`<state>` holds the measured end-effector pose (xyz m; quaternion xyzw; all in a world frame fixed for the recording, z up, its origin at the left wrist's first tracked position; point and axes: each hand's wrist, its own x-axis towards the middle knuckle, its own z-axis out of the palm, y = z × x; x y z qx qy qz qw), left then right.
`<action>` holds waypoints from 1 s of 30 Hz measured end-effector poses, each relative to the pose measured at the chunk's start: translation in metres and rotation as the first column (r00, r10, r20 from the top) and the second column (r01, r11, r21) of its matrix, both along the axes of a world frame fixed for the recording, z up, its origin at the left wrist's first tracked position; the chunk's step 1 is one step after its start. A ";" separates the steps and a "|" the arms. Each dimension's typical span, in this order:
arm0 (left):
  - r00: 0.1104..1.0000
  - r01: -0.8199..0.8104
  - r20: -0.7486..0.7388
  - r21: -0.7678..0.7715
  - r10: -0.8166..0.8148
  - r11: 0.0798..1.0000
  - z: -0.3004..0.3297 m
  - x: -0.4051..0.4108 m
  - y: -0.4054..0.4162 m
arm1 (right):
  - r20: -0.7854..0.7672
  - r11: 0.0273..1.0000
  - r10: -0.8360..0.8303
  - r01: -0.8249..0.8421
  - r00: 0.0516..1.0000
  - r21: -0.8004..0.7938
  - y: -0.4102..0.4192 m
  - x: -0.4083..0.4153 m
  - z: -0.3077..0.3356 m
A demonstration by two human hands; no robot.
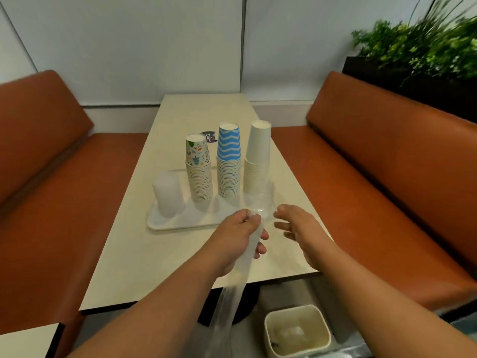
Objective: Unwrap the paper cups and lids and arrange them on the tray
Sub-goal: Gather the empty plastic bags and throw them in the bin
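A white tray [165, 223] on the table carries three upside-down stacks of paper cups: a patterned stack [200, 174], a blue zigzag stack [228, 166] and a plain white stack [256, 161]. A stack of translucent lids [167, 193] stands at the tray's left end. My left hand [241, 237] grips a long clear plastic wrapper [232, 293] that trails down past the table's front edge. Its upper end lies crumpled near the white stack's base. My right hand [296, 226] hovers just right of it, fingers spread, holding nothing.
A cream bin [296, 332] with crumpled plastic inside stands on the floor below the table's front edge. Orange benches [387, 177] flank the table on both sides. A dark label [208, 137] lies behind the cups. A planter with greenery [426, 47] stands at the back right.
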<state>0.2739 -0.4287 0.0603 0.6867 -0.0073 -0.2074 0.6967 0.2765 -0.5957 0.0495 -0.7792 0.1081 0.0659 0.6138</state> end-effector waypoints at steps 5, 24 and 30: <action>0.997 0.043 -0.067 -0.039 -0.046 0.998 0.010 -0.008 -0.014 | 0.276 0.986 -0.022 -0.025 0.961 0.166 0.014 0.000 0.030; 0.964 -0.232 0.013 -0.439 0.264 0.868 0.050 -0.006 -0.141 | 0.100 0.863 0.389 -0.400 0.916 0.309 -0.110 -0.007 0.036; 0.859 -0.356 0.284 -0.265 0.425 0.896 0.064 -0.016 -0.196 | 0.054 0.763 0.438 -0.403 0.897 0.505 -0.162 -0.015 0.040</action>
